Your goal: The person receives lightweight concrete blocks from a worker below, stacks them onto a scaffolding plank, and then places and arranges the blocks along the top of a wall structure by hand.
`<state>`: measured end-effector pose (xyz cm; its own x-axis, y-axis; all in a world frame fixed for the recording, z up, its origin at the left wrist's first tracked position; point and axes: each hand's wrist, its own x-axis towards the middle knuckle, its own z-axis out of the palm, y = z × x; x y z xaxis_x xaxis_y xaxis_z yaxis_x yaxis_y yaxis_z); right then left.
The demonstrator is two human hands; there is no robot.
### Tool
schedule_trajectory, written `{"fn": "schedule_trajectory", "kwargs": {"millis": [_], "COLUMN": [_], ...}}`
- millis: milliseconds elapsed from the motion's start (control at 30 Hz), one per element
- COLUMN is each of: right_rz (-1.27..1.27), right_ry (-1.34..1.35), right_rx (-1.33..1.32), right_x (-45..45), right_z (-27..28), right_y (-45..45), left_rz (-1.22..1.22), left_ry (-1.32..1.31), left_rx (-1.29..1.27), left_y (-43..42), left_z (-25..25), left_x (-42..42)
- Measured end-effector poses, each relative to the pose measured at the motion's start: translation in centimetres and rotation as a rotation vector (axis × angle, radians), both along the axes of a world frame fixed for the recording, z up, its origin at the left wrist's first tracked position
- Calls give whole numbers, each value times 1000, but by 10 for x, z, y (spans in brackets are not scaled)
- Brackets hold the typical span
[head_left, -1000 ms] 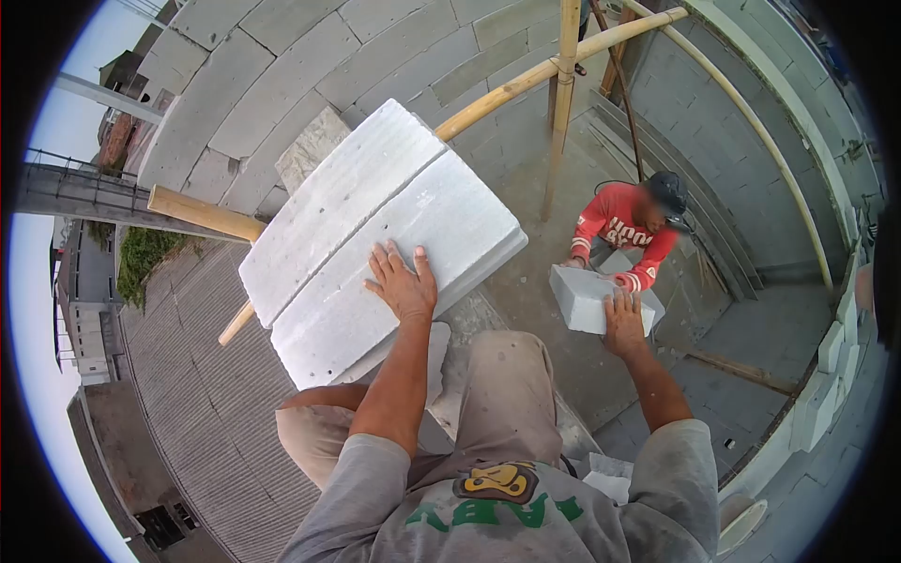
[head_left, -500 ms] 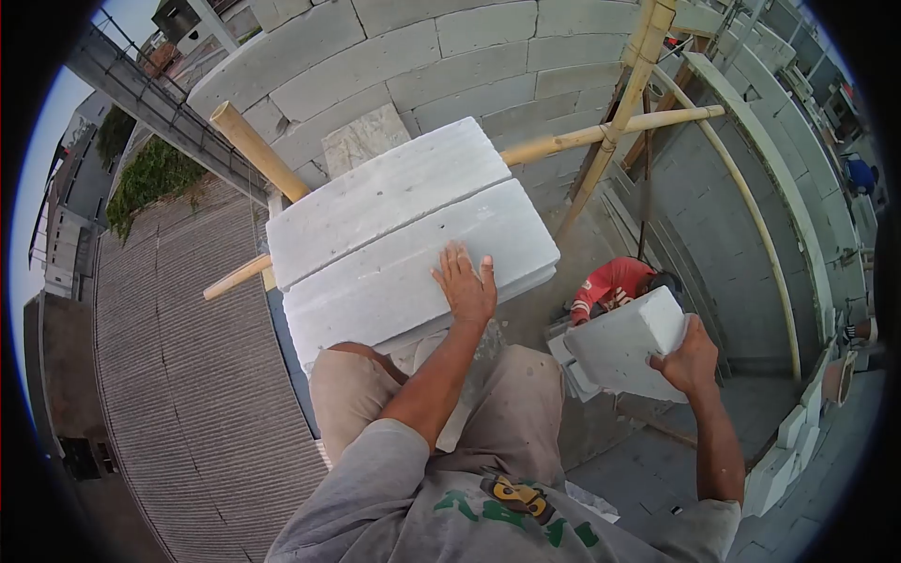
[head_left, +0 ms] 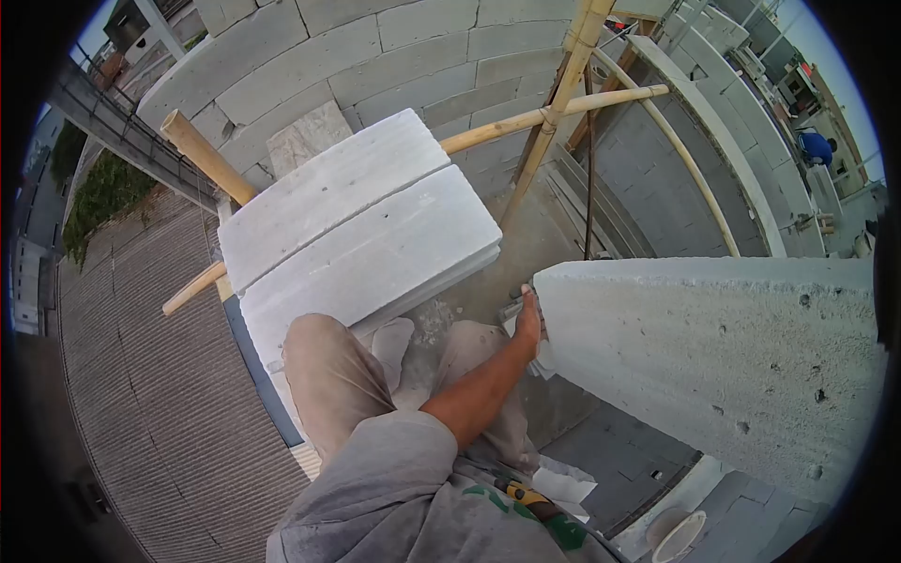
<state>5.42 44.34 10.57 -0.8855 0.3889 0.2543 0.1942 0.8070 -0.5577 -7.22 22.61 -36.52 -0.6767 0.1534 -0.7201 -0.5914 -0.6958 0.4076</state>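
Wears a grey shirt [head_left: 375, 497] towards half past six, with green lettering [head_left: 567, 534] at five o'clock, crumpled into the folds and too broken up to read, just beside a yellow-and-black print [head_left: 527, 499].

Holds the left hand [head_left: 531, 324] at four o'clock, palm against the near end of a pale block [head_left: 704, 361], fingers extended and close together, laid flat on that end rather than wrapped round it. Cannot tell how the fingers of the right hand stand, being out of view. Has the block raised between three and four o'clock, with a long, pitted face in sight.

Differs from half a second ago in the left palm, now off the stacked blocks [head_left: 357, 225] at ten o'clock and onto the raised block; also in that block, now large and close instead of lower down over a person in red, now lost from sight. Leaves the stacked blocks lying side by side as before, just beyond the trousered knee [head_left: 328, 361] at eight o'clock. Shows also a bamboo upright [head_left: 556, 117] at one o'clock, a block wall [head_left: 418, 61] at twelve and a corrugated roof [head_left: 169, 357] between eight and nine.
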Motion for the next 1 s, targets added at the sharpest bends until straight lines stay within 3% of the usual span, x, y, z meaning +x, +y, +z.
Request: {"fn": "schedule_trajectory", "kwargs": {"millis": [33,133,233,400,633,700,767,833,1000], "right_rz": [-48,-154,-211,-99,139,245,394,406,583], "right_ry": [38,140,221,172,-281,-398,-506,-661,-810], "right_rx": [-70,-280,-525,-890,-1182,-1193,-1176,-1199,-1197], "right_x": [8,21,16,-46,-171,-216,-263,-304,-383], "right_z": [-8,-33,-64,-117,-212,-241,-273,-302,-341], "right_y": [14,54,84,79,-54,-97,-141,-188,-308], "left_rz": [88,72,94,-8,10,49,120,263,407], "left_ry": [82,247,317,191,-47,-57,-228,-189,-268], "left_rx": [138,231,-19,-826,-1297,-1343,-1339,-1268,-1293], "left_y": [4,-28,-74,-201,-388,-444,-483,-524,-576], "left_z": [32,82,90,122,162,142,133,106,104], "left_x": [0,-15,-40,-80,-50,-29,-7,12,31]}}
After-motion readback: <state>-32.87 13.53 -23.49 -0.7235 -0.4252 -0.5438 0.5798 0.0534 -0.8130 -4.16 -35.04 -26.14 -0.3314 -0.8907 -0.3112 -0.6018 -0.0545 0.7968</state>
